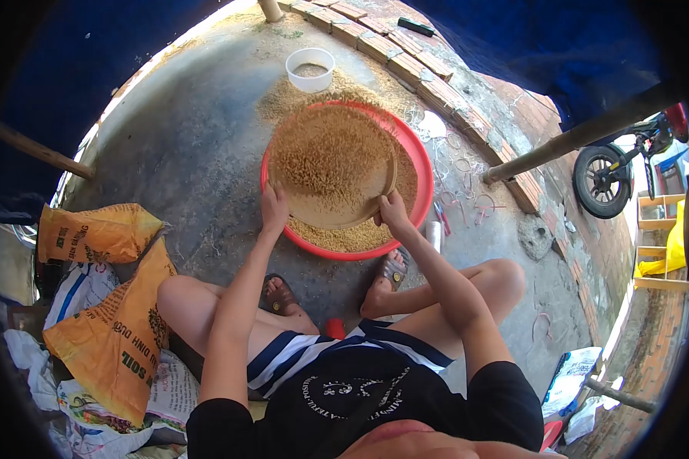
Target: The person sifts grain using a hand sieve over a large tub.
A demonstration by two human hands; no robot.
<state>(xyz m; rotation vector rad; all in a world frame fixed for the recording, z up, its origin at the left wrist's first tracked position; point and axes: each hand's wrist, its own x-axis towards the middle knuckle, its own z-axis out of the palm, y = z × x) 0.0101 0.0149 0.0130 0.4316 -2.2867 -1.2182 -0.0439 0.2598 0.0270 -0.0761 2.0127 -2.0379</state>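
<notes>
Round tan sieve (367, 212), grain (314, 157) mid-air, both hands (274, 205) (391, 211) w/ rim

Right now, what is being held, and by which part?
A round sieve of grain, gripped at its rim: left hand lower right, right hand lower left.

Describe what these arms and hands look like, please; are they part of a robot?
No, they are a person's. The left hand and right hand are bare, with ordinary fingers and no gloves. No watch, cables or markings show on the forearms. The left sleeve and right sleeve are short, plain black, ending above the elbows.
</notes>
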